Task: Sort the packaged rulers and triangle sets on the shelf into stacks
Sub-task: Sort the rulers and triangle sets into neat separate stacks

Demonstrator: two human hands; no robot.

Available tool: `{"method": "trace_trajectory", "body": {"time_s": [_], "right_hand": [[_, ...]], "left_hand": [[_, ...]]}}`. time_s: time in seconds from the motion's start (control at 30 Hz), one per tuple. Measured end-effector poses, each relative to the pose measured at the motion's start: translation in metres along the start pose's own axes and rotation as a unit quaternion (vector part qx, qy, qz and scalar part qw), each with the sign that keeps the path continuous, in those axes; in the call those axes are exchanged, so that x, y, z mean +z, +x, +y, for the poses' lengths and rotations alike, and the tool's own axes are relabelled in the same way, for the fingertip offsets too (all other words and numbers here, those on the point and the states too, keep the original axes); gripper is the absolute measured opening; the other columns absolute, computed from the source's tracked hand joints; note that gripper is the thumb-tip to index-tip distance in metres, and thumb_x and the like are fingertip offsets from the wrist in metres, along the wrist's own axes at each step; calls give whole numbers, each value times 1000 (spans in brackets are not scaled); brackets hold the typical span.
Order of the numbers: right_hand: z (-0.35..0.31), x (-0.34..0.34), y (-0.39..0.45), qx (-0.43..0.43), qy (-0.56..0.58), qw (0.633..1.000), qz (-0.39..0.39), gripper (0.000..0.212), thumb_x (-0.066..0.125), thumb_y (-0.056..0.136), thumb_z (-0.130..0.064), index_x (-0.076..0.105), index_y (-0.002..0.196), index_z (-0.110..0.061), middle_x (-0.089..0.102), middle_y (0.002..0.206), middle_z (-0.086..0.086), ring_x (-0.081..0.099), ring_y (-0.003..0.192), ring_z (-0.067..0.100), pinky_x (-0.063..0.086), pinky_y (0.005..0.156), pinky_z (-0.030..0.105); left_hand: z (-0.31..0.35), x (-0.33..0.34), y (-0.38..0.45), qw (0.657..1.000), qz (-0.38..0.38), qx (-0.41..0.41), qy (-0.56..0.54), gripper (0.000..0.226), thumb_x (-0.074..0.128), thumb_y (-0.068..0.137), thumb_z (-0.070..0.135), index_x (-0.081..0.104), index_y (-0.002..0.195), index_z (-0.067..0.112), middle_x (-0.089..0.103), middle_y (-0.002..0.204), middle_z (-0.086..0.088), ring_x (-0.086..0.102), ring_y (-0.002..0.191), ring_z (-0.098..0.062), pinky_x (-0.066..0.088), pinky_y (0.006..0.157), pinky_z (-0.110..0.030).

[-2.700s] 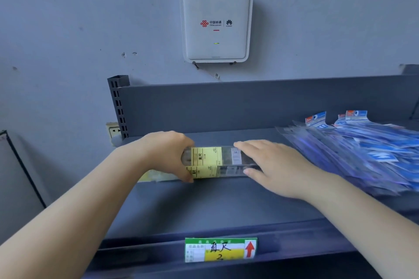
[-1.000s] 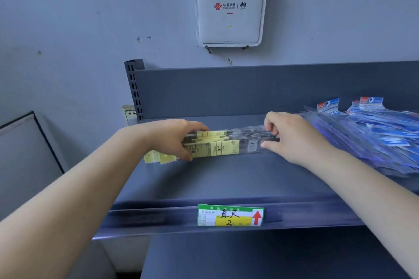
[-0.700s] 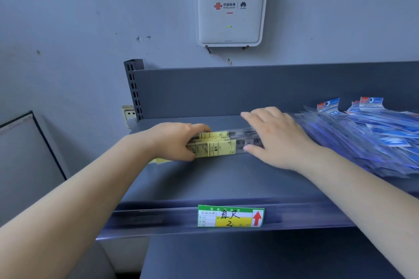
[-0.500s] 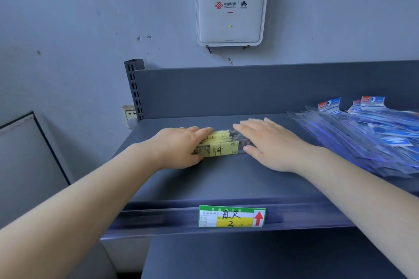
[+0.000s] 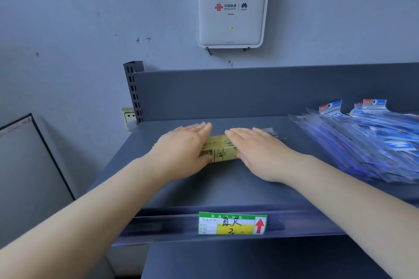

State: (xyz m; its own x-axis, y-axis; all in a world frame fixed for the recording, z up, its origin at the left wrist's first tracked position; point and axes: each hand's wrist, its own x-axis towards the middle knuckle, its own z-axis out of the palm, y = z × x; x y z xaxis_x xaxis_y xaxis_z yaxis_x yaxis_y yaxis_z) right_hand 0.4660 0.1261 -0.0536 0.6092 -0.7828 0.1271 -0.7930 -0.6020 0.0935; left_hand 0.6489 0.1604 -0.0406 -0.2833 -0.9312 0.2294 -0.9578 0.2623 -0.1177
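Observation:
A stack of clear packaged rulers with yellow labels lies across the middle of the grey shelf. My left hand lies flat on the stack's left part, fingers straight. My right hand presses flat on its right part, so most of the stack is hidden; clear ends poke out past my right fingers. A fanned pile of blue packaged triangle sets covers the shelf's right side, apart from both hands.
The shelf has a tall back panel and a front rail with a green and yellow price tag. A white router hangs on the wall above. A wall socket and a dark-framed board are at the left.
Both hands had gripped the ruler stack by its ends; they have since let go, moved inward and flattened on top of it. The stack now lies level on the shelf.

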Motion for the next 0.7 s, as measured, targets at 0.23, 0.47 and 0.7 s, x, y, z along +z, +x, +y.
{"method": "trace_trajectory", "body": {"time_s": [0.23,0.47,0.7], "right_hand": [[-1,1,0,1,0,1000,10,52,37,99,-17,16,147,-16,24,153,-3,21,141,15,13,116,34],[2,-2,-3,8,-3,1000,4,58,36,101,-23,6,150,-18,8,159,-3,8,146,12,6,117,32],[32,-9,-22,50,-19,997,-48,62,32,101,-30,-1,151,-14,-5,159,0,-4,146,10,-1,118,29]], "left_hand": [[-1,4,-9,999,-8,-24,30,49,33,100,34,24,143,15,28,152,2,25,141,-14,15,115,-31],[14,17,-3,1000,10,-17,21,54,34,100,25,13,149,14,28,152,1,28,139,-18,20,111,-26],[14,15,-5,1000,27,-6,11,52,33,101,26,15,149,17,30,151,4,30,137,-17,20,110,-25]]}}
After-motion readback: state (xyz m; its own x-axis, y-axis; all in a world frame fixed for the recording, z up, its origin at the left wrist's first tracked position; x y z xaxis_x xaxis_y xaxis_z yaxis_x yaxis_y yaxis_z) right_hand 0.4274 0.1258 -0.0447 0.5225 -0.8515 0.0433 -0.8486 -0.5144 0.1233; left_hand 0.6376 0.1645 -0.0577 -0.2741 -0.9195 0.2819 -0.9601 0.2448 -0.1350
